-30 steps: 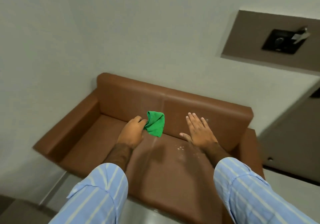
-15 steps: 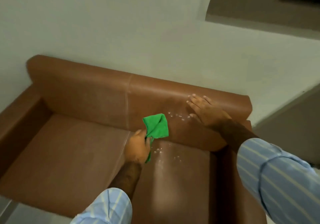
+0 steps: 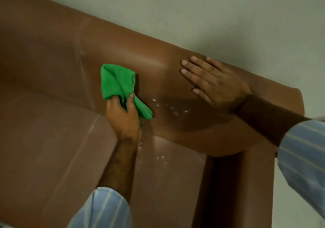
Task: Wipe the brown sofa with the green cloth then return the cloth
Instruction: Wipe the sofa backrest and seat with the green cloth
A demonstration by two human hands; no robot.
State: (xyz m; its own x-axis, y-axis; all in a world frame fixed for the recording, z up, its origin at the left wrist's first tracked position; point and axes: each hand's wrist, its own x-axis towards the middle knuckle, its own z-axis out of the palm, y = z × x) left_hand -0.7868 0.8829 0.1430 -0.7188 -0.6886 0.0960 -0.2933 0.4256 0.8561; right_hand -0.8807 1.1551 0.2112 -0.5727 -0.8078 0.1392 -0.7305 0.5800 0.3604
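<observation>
The brown sofa [image 3: 52,65] fills most of the view, with its backrest running from upper left to right. My left hand [image 3: 123,117] grips the bunched green cloth [image 3: 117,83], which is pressed against the backrest near the seat crease. My right hand [image 3: 214,85] lies flat with fingers spread on the upper right part of the backrest. Small white specks [image 3: 172,108] dot the backrest between the two hands, and more white specks [image 3: 161,158] lie on the seat cushion below.
A pale wall [image 3: 211,7] rises directly behind the sofa. The right armrest [image 3: 237,183] stands at the lower right, with light floor [image 3: 299,210] beyond it. A seam [image 3: 82,72] divides the backrest and seat into two cushions.
The view has closed in on the right half of the sofa. My left hand has lifted the cloth onto the backrest, and my right hand has stayed flat on the backrest top.
</observation>
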